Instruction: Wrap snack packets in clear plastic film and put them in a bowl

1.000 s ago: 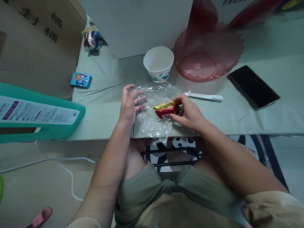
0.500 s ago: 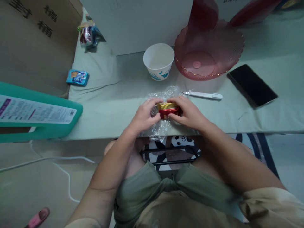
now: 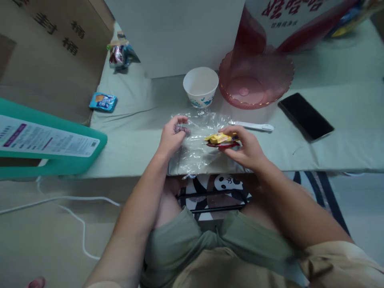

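My right hand (image 3: 244, 146) is closed around small wrapped snack packets (image 3: 220, 139), a yellow one above a red one. Fingers hide their right ends. Spread under both hands is a clear plastic bag (image 3: 198, 154), wrinkled and shiny, reaching the table's front edge. My left hand (image 3: 172, 136) pinches crumpled plastic at the bag's left side between thumb and fingers. Just beyond my right hand lies a white utility knife (image 3: 255, 126). A white paper bowl (image 3: 200, 90) with blue print stands past the bag.
A pink ribbed basin (image 3: 258, 90) stands right of the bowl, against a large carton (image 3: 180, 36). A black phone (image 3: 306, 117) lies at right. Leftward are a blue snack packet (image 3: 103, 102), a bagged item (image 3: 120, 55), a green plastic container (image 3: 90, 160) and a brown cardboard box (image 3: 60, 76).
My hands have moved apart. The snack packets have gone right in my right hand, out of my left hand's grasp. The plastic bag now lies flatter and wider between them.
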{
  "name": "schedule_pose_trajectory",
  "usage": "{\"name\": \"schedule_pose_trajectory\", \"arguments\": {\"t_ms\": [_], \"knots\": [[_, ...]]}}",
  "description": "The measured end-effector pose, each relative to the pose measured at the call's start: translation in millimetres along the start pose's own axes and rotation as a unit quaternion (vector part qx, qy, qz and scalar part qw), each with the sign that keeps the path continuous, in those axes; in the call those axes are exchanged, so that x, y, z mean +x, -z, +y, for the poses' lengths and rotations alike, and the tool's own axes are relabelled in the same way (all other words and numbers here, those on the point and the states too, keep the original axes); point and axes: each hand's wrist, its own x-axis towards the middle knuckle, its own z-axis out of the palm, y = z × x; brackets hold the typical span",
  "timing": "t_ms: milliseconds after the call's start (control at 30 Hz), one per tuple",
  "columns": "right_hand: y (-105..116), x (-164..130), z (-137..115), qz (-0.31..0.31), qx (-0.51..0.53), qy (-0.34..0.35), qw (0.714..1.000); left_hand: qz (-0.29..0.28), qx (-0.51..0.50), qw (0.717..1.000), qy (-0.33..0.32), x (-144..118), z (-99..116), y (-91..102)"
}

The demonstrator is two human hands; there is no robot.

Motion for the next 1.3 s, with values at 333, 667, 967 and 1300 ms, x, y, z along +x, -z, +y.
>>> {"name": "schedule_pose_trajectory", "arguments": {"t_ms": [333, 667, 967, 1300], "knots": [[58, 68, 2, 0.216, -0.235, -0.105, 0.942, -0.128, -0.029, 0.99, -0.043, -1, 3, 0.0], [63, 105, 12, 0.138, -0.322, -0.126, 0.928, -0.228, -0.127, 0.965, -0.01, 0, 6, 0.5], [-7, 24, 13, 0.022, 0.027, -0.066, 0.997, -0.272, -0.224, 0.931, 0.093, -12, 23, 12.4], [-5, 44, 12, 0.011, 0.239, -0.16, 0.958, -0.197, -0.225, 0.942, 0.152, 0, 20, 26.4]]}}
